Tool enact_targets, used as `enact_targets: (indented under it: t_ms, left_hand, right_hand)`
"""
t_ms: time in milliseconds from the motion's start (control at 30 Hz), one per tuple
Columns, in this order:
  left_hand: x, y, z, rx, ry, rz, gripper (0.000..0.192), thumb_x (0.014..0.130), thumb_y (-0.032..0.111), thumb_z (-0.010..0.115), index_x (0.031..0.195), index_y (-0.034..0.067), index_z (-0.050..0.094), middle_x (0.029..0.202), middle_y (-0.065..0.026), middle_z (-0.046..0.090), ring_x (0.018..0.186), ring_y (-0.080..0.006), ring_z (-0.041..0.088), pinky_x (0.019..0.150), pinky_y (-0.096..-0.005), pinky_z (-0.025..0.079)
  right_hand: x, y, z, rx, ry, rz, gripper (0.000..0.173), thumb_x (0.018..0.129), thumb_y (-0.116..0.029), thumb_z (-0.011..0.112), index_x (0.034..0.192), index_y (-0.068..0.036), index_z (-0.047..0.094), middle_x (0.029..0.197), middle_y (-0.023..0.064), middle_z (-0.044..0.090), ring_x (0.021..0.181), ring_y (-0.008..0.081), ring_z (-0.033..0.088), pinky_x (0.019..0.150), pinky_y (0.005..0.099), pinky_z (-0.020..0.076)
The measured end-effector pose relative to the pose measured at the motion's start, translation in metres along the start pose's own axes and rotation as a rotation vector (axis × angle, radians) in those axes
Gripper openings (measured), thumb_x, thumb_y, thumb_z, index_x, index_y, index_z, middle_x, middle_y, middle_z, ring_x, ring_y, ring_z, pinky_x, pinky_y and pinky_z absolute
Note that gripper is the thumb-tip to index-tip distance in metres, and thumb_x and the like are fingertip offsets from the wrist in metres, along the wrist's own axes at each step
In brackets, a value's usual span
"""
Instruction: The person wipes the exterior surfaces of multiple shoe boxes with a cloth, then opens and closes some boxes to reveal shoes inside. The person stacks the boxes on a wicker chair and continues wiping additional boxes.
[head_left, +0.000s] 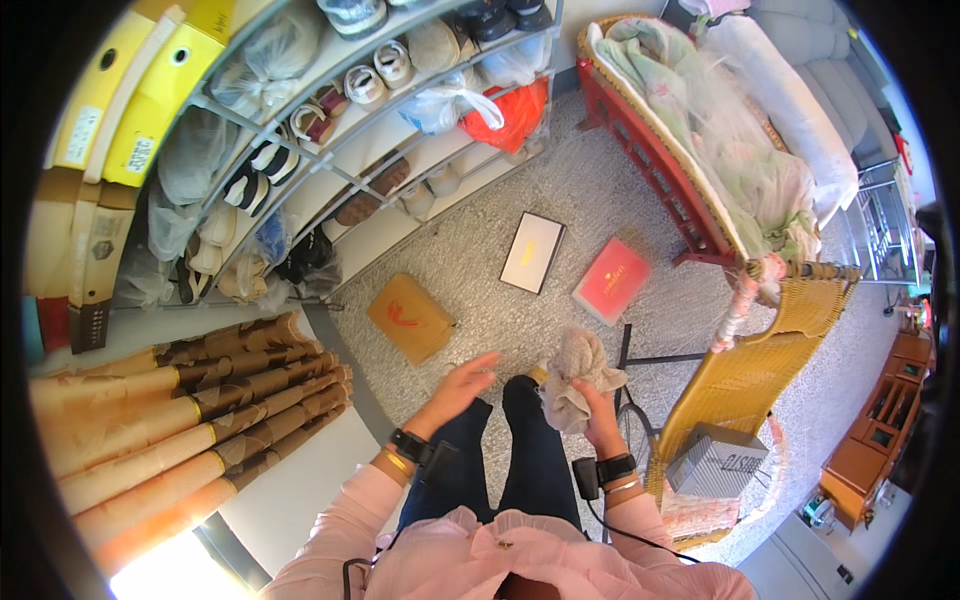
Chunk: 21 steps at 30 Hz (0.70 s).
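Note:
My right hand grips a bunched beige cloth in front of my right knee. My left hand is held out over my left knee with its fingers apart and nothing in them. On the speckled floor beyond my hands lie a brown cardboard box with a red mark, a white box with a dark edge, and a pink box with writing. The brown box is nearest to my left hand, and the pink one is nearest to the cloth.
A metal shoe rack full of shoes and bags curves along the left and far side. A red bench bears bedding. To my right stands a wicker chair with a striped box on it. Brown curtains hang at left.

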<state>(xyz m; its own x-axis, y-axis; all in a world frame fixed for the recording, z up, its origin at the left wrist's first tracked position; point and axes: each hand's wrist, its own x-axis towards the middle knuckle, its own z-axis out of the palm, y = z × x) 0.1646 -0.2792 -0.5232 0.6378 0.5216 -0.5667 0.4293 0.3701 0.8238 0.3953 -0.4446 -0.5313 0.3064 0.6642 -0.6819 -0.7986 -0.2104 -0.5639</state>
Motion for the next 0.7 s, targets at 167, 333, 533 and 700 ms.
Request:
enact_targets:
  t_ms: [167, 333, 533, 700]
  left_hand:
    - [-0.028, 0.029, -0.03, -0.051, 0.1, 0.002, 0.047, 0.103, 0.027, 0.059, 0.146, 0.01, 0.052, 0.132, -0.0071, 0.062, 0.114, -0.0158, 0.061, 0.098, -0.0303, 0.048]
    - [-0.046, 0.054, -0.033, -0.11, 0.257, 0.02, 0.043, 0.103, 0.031, 0.058, 0.142, 0.011, 0.057, 0.124, -0.0085, 0.066, 0.105, -0.0142, 0.064, 0.09, -0.0276, 0.049]
    - [-0.036, 0.056, -0.048, -0.133, 0.258, 0.111, 0.043, 0.103, 0.03, 0.058, 0.142, 0.013, 0.057, 0.121, -0.0026, 0.067, 0.105, -0.0115, 0.064, 0.087, -0.0275, 0.05]
    - [-0.017, 0.077, -0.054, -0.121, 0.242, 0.176, 0.049, 0.102, 0.036, 0.06, 0.145, 0.013, 0.053, 0.127, -0.0026, 0.063, 0.108, -0.0138, 0.063, 0.093, -0.0321, 0.052]
  right_hand:
    - [-0.042, -0.045, -0.042, -0.13, 0.011, -0.034, 0.051, 0.09, -0.015, 0.07, 0.134, 0.003, 0.052, 0.121, 0.012, 0.066, 0.105, 0.0235, 0.067, 0.087, 0.0352, 0.0557]
    - [-0.065, -0.067, -0.072, -0.185, 0.059, -0.072, 0.052, 0.09, -0.018, 0.07, 0.134, 0.002, 0.053, 0.118, 0.0119, 0.067, 0.1, 0.0245, 0.069, 0.083, 0.0367, 0.0576]
    - [-0.076, -0.091, -0.075, -0.196, 0.006, -0.082, 0.04, 0.091, -0.016, 0.067, 0.126, 0.004, 0.06, 0.112, 0.0118, 0.07, 0.095, 0.0244, 0.071, 0.081, 0.0359, 0.0585]
    - [-0.063, -0.111, -0.043, -0.283, -0.065, -0.292, 0.045, 0.09, -0.022, 0.065, 0.128, 0.001, 0.061, 0.115, 0.0108, 0.069, 0.098, 0.025, 0.07, 0.084, 0.0367, 0.0581]
